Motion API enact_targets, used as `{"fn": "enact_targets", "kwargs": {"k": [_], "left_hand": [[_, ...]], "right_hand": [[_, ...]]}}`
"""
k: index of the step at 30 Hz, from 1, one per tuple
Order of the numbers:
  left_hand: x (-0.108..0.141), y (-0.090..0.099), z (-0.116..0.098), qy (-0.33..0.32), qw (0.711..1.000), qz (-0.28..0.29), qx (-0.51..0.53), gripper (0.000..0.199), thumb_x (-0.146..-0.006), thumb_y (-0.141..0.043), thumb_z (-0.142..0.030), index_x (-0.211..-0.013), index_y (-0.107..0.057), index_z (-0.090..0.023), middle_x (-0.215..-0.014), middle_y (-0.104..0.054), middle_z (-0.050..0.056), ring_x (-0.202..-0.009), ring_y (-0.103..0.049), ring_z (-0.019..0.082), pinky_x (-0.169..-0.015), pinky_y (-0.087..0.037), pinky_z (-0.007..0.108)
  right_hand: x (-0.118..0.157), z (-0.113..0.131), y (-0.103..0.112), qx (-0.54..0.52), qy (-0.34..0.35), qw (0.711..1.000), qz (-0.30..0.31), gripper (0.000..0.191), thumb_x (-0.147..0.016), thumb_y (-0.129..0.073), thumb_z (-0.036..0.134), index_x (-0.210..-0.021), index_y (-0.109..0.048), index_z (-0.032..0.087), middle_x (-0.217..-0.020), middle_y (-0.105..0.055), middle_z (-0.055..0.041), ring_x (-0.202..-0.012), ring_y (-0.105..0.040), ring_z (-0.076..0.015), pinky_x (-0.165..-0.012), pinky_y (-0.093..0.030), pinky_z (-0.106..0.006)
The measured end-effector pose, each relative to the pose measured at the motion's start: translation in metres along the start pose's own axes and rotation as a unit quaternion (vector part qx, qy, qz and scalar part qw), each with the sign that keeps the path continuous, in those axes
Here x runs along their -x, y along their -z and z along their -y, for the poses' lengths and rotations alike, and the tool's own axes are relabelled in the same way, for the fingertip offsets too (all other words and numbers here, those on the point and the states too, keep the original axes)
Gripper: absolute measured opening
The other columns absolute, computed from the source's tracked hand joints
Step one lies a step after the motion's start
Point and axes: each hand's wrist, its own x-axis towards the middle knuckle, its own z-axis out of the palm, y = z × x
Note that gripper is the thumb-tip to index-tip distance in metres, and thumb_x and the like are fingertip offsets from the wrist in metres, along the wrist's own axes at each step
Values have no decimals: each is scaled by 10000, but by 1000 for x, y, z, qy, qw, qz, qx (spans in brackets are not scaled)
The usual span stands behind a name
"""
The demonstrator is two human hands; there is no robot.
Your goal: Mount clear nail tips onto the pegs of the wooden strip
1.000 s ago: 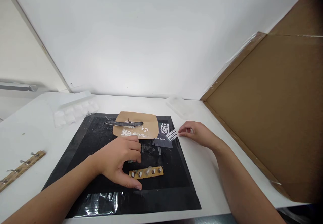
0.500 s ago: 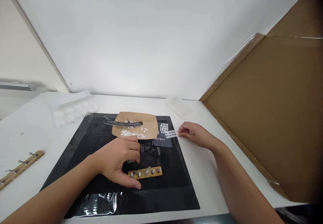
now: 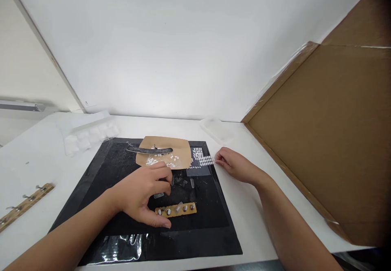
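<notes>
The sheet of small white tabs (image 3: 207, 161) at the right hand's (image 3: 238, 166) fingertips has swung from a slant to nearly level, so its rows now run out sideways from the block of white tabs (image 3: 198, 153) beside it. The right fingers have drawn closer together, apparently pinching its outer edge over the rim of the black mat (image 3: 189, 242). The left hand (image 3: 140, 191) has barely moved: thumb spread from curled fingers, nothing visible in its grip, by the wooden strip (image 3: 190, 210) with its row of pegs and a clear piece (image 3: 179, 207) at mid-row. Beyond, a dark curved file (image 3: 146, 150) lies across the tan pad (image 3: 180, 142). No brand, label or writing can be read.
</notes>
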Motion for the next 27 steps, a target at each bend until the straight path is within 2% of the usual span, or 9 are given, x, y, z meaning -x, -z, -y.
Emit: {"fn": "enact_targets", "kwargs": {"k": [12,20,27], "left_hand": [[1,-1,-1,-6,1000,-6,-5,522,-772,-824,-652,-923,-662,-180,-1016,-632,94,-871,-569,242,-772,-471,373],[1,-1,-1,-7,1000,-9,-6,496,-771,-833,-620,-919,-664,-177,-1022,-640,99,-880,-574,248,-776,-473,379],[1,-1,-2,-11,1000,-9,0,514,-783,-818,-645,-933,-668,-177,-1023,-643,99,-878,-578,244,-774,-473,375]], "right_hand": [[0,3,1,2,-3,999,-40,223,-1056,-498,407,-982,-614,232,-1037,-681,-86,-824,-595,-221,-732,-482,-364],[1,5,1,-13,-16,999,-42,212,-1012,-570,413,-915,-614,230,-806,-659,-30,-678,-556,-193,-584,-415,-311],[-1,14,5,-60,-7,996,-68,296,-1026,-599,515,-966,-661,231,-809,-692,-23,-680,-579,-182,-611,-456,-313]]}}
